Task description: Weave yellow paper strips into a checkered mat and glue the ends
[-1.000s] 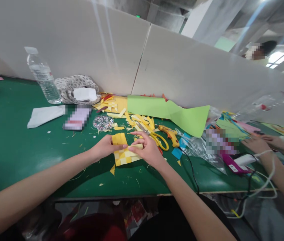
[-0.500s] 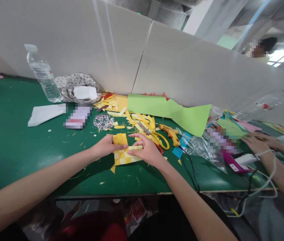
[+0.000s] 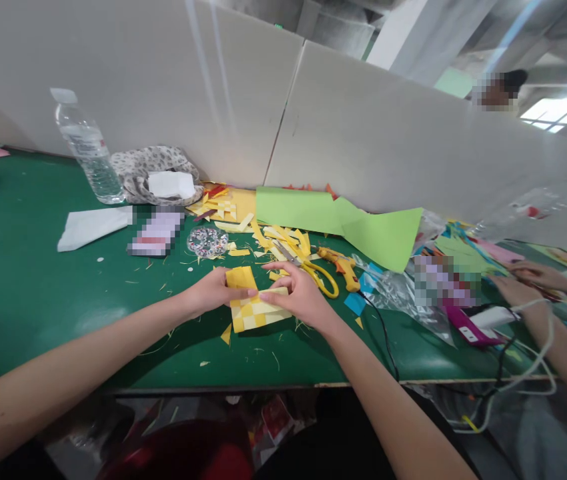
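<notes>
Between my hands is a piece of woven paper (image 3: 253, 315), checked in yellow and cream, just above the green table. My left hand (image 3: 212, 291) pinches its left side, thumb lying across the plain yellow upper part. My right hand (image 3: 301, 293) is closed on the right side, thumb and fingers at a cream paper strip; its index finger reaches out to the left. Scissors with yellow handles (image 3: 324, 279) lie just beyond my right hand, on a heap of yellow paper scraps. A yellow glue gun (image 3: 342, 267) rests to the right of them.
A water bottle (image 3: 88, 155), a cloth pouch (image 3: 151, 170) and a phone (image 3: 157, 233) stand or lie at the back left. Green paper (image 3: 308, 209) leans by the partition (image 3: 373, 140). Another person's hands (image 3: 526, 283) are at the right, near a purple-pink device (image 3: 468, 325) and cables.
The woven paper has shifted slightly right and tilted, its lower edge now rising to the right. My right hand has moved a little right with it; my left hand has barely moved.
</notes>
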`<action>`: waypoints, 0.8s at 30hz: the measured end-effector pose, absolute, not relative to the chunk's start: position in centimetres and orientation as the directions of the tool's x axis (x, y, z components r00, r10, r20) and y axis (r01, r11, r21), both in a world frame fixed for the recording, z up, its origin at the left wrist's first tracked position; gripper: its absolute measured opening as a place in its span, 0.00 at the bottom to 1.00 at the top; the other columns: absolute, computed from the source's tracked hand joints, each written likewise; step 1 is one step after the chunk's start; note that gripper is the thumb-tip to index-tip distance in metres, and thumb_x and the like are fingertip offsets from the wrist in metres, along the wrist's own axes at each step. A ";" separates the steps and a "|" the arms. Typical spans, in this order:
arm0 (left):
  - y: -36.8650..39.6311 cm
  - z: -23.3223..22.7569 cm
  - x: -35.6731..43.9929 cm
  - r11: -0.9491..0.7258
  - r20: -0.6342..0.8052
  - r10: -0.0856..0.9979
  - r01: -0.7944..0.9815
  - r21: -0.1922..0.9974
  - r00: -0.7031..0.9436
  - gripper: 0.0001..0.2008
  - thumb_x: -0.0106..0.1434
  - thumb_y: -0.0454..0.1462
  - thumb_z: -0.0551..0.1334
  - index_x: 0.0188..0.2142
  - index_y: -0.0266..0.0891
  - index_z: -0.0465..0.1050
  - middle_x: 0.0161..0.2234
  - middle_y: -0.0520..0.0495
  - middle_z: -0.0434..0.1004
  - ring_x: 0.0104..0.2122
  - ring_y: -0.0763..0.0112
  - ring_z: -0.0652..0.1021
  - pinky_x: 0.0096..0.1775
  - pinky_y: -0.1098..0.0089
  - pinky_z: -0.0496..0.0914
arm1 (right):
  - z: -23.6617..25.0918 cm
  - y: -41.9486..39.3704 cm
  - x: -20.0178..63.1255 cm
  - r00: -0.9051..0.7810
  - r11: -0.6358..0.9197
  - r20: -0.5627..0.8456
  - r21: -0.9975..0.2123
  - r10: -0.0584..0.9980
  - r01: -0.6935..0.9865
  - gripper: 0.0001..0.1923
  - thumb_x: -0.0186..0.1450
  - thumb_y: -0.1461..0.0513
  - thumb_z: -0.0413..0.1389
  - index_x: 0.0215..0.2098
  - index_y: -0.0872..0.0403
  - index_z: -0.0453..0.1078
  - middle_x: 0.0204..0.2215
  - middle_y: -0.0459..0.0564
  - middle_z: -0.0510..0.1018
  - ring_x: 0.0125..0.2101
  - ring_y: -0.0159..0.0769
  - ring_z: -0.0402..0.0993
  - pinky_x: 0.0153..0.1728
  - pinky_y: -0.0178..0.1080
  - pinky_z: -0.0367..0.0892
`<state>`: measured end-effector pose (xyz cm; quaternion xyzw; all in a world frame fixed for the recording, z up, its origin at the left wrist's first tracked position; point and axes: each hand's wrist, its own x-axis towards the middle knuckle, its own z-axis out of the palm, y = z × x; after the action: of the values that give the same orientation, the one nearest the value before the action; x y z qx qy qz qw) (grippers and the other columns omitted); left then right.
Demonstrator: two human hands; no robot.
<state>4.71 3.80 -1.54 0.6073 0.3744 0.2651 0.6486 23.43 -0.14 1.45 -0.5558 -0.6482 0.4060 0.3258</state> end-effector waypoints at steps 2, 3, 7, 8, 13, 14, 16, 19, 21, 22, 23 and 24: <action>3.9 -1.7 4.7 0.130 -0.170 0.795 0.109 0.985 0.583 0.11 0.48 0.43 0.66 0.26 0.37 0.73 0.24 0.50 0.75 0.23 0.74 0.72 0.25 0.74 0.64 | 1.3 -0.2 23.4 -0.166 0.032 -0.049 -0.891 0.985 0.452 0.25 0.50 0.57 0.61 0.46 0.49 0.64 0.22 0.41 0.72 0.16 0.25 0.60 0.17 0.31 0.55; 3.9 -1.7 4.6 0.131 -0.171 0.797 0.111 0.985 0.580 0.11 0.48 0.43 0.66 0.27 0.37 0.74 0.25 0.50 0.75 0.23 0.73 0.72 0.26 0.73 0.65 | 1.3 -0.2 23.3 -0.168 0.024 -0.058 -0.894 0.984 0.448 0.25 0.50 0.58 0.61 0.46 0.49 0.64 0.22 0.41 0.72 0.16 0.25 0.60 0.18 0.31 0.55; 4.0 -1.9 4.6 0.156 -0.189 0.808 0.107 0.982 0.558 0.12 0.48 0.43 0.66 0.28 0.37 0.74 0.28 0.49 0.77 0.26 0.72 0.74 0.28 0.73 0.66 | 1.0 -0.3 23.3 -0.199 0.025 -0.062 -0.912 0.978 0.410 0.25 0.49 0.60 0.61 0.46 0.49 0.63 0.23 0.41 0.72 0.18 0.26 0.62 0.18 0.30 0.55; 4.0 -1.9 4.6 0.171 -0.196 0.812 0.096 0.981 0.550 0.12 0.48 0.43 0.66 0.29 0.37 0.74 0.28 0.48 0.77 0.26 0.72 0.74 0.29 0.73 0.66 | 0.9 -0.3 23.3 -0.199 0.031 -0.055 -0.914 0.978 0.404 0.25 0.50 0.60 0.60 0.45 0.49 0.64 0.23 0.41 0.71 0.19 0.26 0.62 0.18 0.30 0.55; 3.9 -1.7 4.7 0.160 -0.176 0.816 0.077 0.984 0.550 0.14 0.46 0.42 0.68 0.33 0.38 0.74 0.32 0.48 0.78 0.30 0.69 0.76 0.33 0.70 0.69 | 0.5 -0.1 23.3 -0.185 0.049 -0.031 -0.911 0.982 0.411 0.23 0.50 0.59 0.60 0.45 0.50 0.64 0.22 0.40 0.70 0.18 0.25 0.59 0.19 0.31 0.54; 3.9 -1.7 4.6 0.143 -0.167 0.814 0.087 0.986 0.556 0.15 0.44 0.41 0.69 0.33 0.39 0.75 0.33 0.48 0.78 0.30 0.69 0.76 0.33 0.70 0.69 | 0.5 -0.1 23.3 -0.189 0.047 -0.035 -0.911 0.981 0.410 0.24 0.51 0.59 0.60 0.45 0.50 0.64 0.22 0.40 0.70 0.18 0.25 0.59 0.19 0.31 0.54; 3.9 -1.7 4.6 0.124 -0.162 0.817 0.105 0.987 0.553 0.16 0.43 0.40 0.69 0.33 0.39 0.75 0.33 0.48 0.78 0.30 0.68 0.76 0.34 0.70 0.70 | 0.6 0.0 23.4 -0.194 0.032 -0.051 -0.915 0.980 0.403 0.25 0.51 0.58 0.61 0.46 0.49 0.63 0.22 0.40 0.69 0.17 0.24 0.58 0.19 0.31 0.54; 3.9 -1.5 4.5 0.132 -0.172 0.820 0.113 0.985 0.545 0.16 0.43 0.41 0.69 0.33 0.38 0.75 0.33 0.47 0.78 0.31 0.68 0.76 0.34 0.69 0.70 | 1.0 0.0 23.7 -0.197 -0.014 -0.103 -0.913 0.975 0.408 0.30 0.48 0.56 0.63 0.48 0.49 0.61 0.27 0.42 0.69 0.20 0.26 0.62 0.21 0.32 0.58; 3.9 -1.4 4.4 0.144 -0.183 0.813 0.113 0.983 0.553 0.17 0.43 0.41 0.69 0.33 0.38 0.74 0.34 0.47 0.78 0.31 0.68 0.76 0.35 0.69 0.70 | 1.3 -0.1 23.8 -0.227 -0.043 -0.154 -0.901 0.962 0.431 0.33 0.46 0.55 0.64 0.49 0.48 0.61 0.30 0.44 0.69 0.24 0.28 0.66 0.25 0.33 0.61; 3.9 -1.3 4.4 0.144 -0.185 0.809 0.117 0.983 0.558 0.16 0.43 0.40 0.69 0.33 0.37 0.74 0.33 0.47 0.78 0.31 0.69 0.76 0.35 0.69 0.70 | 1.5 -0.1 23.8 -0.244 -0.044 -0.170 -0.893 0.955 0.448 0.33 0.46 0.55 0.64 0.49 0.48 0.61 0.29 0.44 0.69 0.25 0.29 0.66 0.26 0.34 0.62; 3.9 -1.3 4.4 0.138 -0.184 0.808 0.124 0.983 0.560 0.16 0.44 0.41 0.69 0.33 0.37 0.74 0.33 0.47 0.78 0.31 0.69 0.76 0.34 0.69 0.70 | 1.6 -0.1 23.8 -0.258 -0.038 -0.176 -0.886 0.950 0.463 0.31 0.46 0.54 0.64 0.48 0.48 0.62 0.27 0.43 0.68 0.24 0.29 0.66 0.25 0.33 0.61; 3.9 -1.3 4.4 0.127 -0.180 0.808 0.133 0.983 0.560 0.15 0.44 0.41 0.69 0.31 0.37 0.74 0.32 0.48 0.78 0.30 0.70 0.76 0.34 0.70 0.70 | 1.7 -0.1 23.8 -0.267 -0.027 -0.172 -0.880 0.948 0.473 0.30 0.48 0.54 0.63 0.47 0.47 0.63 0.25 0.41 0.66 0.23 0.28 0.64 0.24 0.32 0.60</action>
<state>4.41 3.91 -1.26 0.6063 0.3882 0.2629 0.6423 23.79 -0.15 1.69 -0.5481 -0.6485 0.4614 0.2573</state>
